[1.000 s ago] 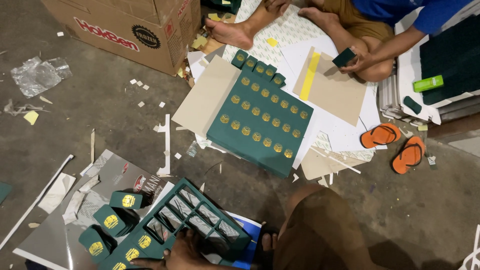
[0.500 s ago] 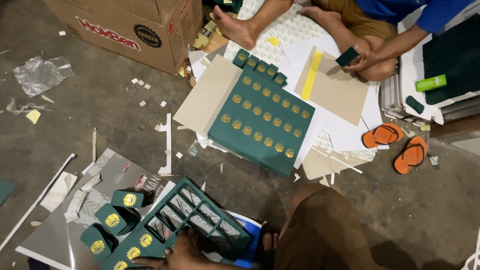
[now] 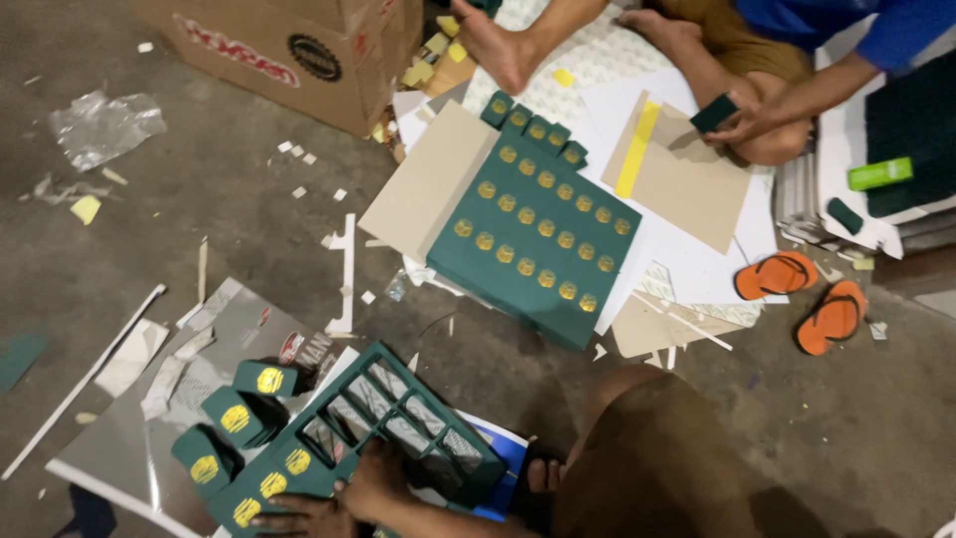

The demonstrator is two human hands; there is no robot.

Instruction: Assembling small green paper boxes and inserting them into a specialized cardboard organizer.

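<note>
Grey concrete floor [image 3: 249,239], brown cardboard box [image 3: 299,50] at upper left, crumpled clear plastic [image 3: 105,125] at far left, white paper scraps [image 3: 299,169] scattered around, orange sandals [image 3: 802,294] at right, white strip [image 3: 85,379] at lower left, glossy sheet [image 3: 159,438] at bottom left

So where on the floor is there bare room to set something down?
Bare concrete lies between the cardboard box and the green grid frame, dotted only with paper scraps. More lies right of the orange sandals. Around the green sheet with gold discs it is crowded with card and paper. The hands rest on the frame.
</note>
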